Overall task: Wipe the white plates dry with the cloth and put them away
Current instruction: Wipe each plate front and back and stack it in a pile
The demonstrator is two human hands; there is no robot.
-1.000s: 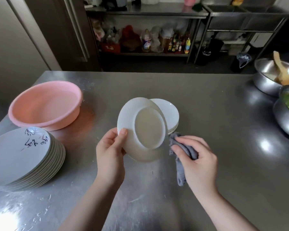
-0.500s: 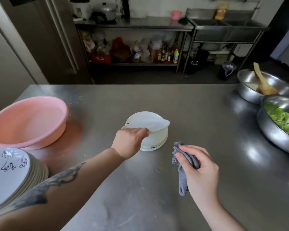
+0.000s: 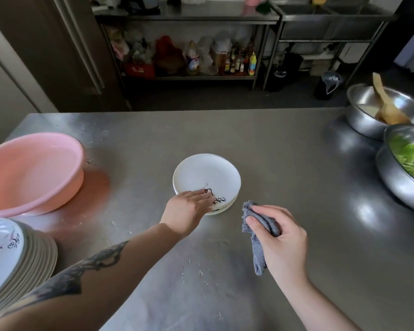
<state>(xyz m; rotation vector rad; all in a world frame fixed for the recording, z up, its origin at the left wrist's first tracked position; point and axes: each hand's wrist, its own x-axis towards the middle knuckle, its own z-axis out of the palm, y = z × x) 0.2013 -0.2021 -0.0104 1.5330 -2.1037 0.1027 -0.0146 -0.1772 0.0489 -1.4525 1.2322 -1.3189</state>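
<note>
**Plate down on the small stack, wet pile waits at the left**

The left hand (image 3: 189, 207) lies flat on the near edge of the top white plate (image 3: 206, 174), fingers straight and gripping nothing. That plate sits on a short stack in the middle of the tabletop (image 3: 285, 163). The right hand (image 3: 281, 237) is clenched round the grey cloth (image 3: 255, 235), just right of that stack and clear of it. The next plate likely comes from the tall pile of plates (image 3: 14, 259) at the near-left corner. It lies left of and nearer than both hands, so the left hand is the closer one. The pink basin (image 3: 34, 173) stands just behind that pile.
</note>
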